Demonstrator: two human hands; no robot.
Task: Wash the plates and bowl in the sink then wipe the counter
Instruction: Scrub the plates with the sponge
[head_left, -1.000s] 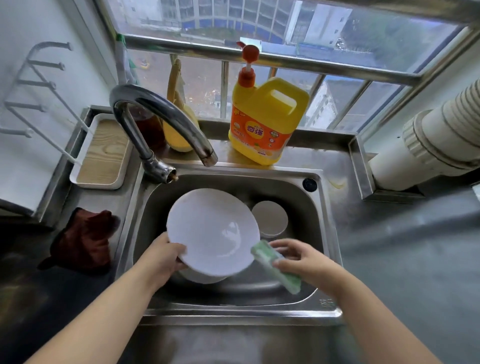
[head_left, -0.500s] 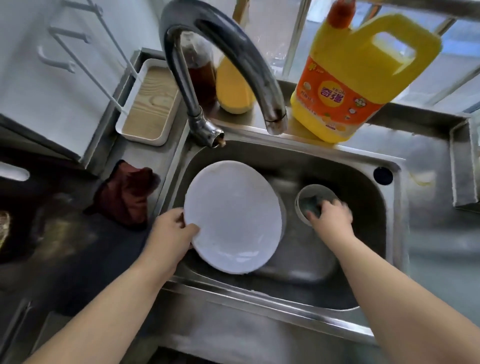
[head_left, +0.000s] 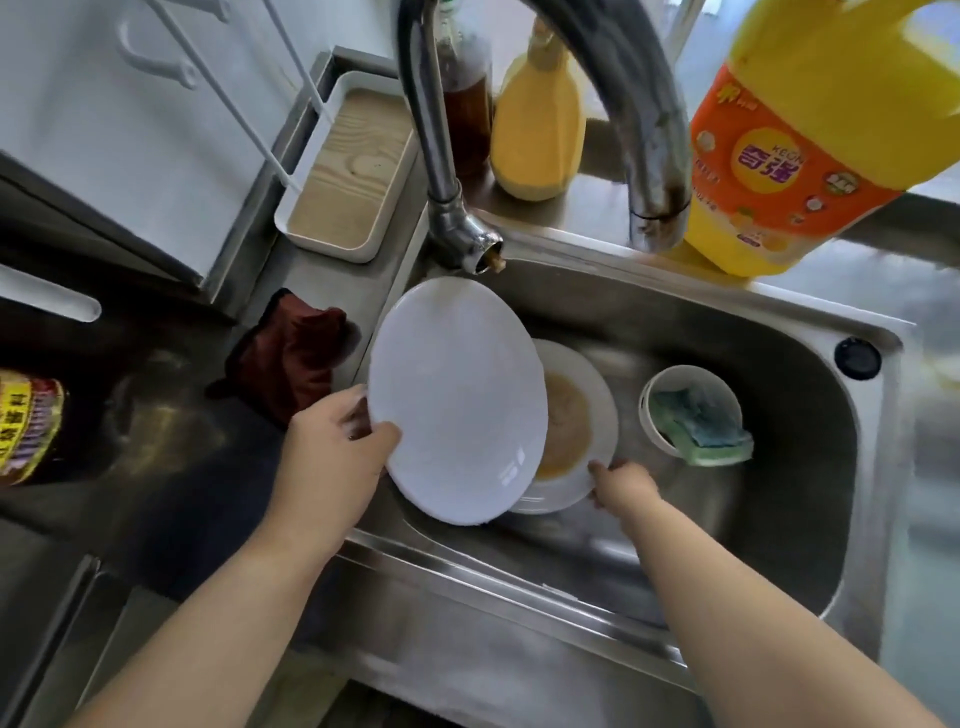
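A dark red cloth (head_left: 291, 358) lies on the counter (head_left: 171, 467) left of the sink (head_left: 810, 322), where the left hand (head_left: 332, 462) grips a tilted white plate (head_left: 457, 400), the right hand (head_left: 621, 486) grasps the soiled plate (head_left: 576, 421) beneath, and a sponge (head_left: 698, 426) sits in the bowl (head_left: 657, 387).

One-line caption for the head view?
Left hand tilts a white plate over the sink; right hand touches the dirty plate; sponge in bowl.
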